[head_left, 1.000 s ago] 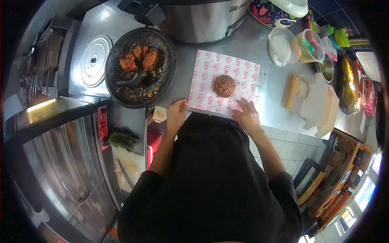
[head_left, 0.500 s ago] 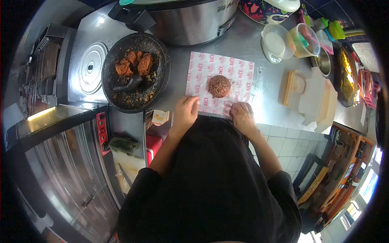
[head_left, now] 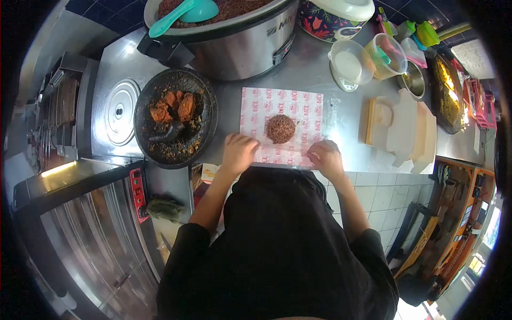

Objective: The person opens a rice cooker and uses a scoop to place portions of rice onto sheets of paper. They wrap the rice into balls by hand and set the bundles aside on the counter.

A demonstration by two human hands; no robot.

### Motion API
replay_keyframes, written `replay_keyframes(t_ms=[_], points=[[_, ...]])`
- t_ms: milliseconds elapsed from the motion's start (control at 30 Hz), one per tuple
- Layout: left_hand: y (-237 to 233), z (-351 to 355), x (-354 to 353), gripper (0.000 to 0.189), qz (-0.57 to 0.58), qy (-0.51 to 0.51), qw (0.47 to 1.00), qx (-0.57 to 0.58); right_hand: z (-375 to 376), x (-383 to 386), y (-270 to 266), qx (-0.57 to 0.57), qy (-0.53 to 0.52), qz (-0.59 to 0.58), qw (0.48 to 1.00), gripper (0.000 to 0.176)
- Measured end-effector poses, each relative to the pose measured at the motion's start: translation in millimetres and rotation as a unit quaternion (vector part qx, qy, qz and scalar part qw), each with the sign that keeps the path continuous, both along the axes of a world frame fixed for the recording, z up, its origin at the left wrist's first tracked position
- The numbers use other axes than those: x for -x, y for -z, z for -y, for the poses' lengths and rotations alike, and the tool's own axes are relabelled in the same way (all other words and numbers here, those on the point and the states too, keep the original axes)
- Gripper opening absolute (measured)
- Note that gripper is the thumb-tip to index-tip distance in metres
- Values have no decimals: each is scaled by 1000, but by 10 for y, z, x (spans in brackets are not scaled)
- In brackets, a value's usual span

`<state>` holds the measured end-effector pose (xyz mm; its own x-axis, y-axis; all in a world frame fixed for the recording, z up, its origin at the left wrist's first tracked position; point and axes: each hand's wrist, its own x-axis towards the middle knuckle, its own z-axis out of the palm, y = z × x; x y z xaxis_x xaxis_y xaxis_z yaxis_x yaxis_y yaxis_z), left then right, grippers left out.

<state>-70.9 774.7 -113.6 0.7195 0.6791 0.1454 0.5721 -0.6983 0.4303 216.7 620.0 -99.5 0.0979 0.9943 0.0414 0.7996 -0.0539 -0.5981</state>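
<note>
Printed wrapping paper point(head_left: 253, 106) had its near right corner pinched in the right hand point(head_left: 328, 158); the left hand point(head_left: 239, 154) curled at the near left corner, its hold unclear. The near edge seemed slightly raised, the brown rice mound point(head_left: 280, 129) uncovered mid-sheet on the steel counter point(head_left: 224, 106), between the stone mortar point(head_left: 205, 141) and open box point(head_left: 402, 128).

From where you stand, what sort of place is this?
Probably a small commercial kitchen: a big pot of brown grains, a tall glass-fronted cabinet with red controls, and printed paper under a mound of similar food.
</note>
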Motion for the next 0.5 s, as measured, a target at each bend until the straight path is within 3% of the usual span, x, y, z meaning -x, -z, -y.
replay_keyframes(t_ms=[67,133,167,300,333,400,467,500], points=[[-9,-203,72,12,25,-1,1000,12,-31,-40,90,-39,61,-37,997,17],[-170,-352,34,18,112,-90,934,328,-173,-64,-44,75,213,-310,923,20],[-69,-429,-1,24,156,-92,935,306,-232,-110,29,69,222,-286,930,22],[101,-505,-92,28,132,-141,930,313,-373,-132,334,49,290,-295,909,29],[145,-479,-128,28,135,-137,931,309,-374,-127,361,71,301,-245,919,34],[223,-420,-182,33,130,-193,955,186,-377,-94,433,92,313,-196,925,38],[185,-342,-209,35,69,-217,944,238,-378,-51,515,55,336,-193,920,44],[107,-228,-322,39,50,-257,956,129,-385,-42,499,55,336,-194,920,44]])
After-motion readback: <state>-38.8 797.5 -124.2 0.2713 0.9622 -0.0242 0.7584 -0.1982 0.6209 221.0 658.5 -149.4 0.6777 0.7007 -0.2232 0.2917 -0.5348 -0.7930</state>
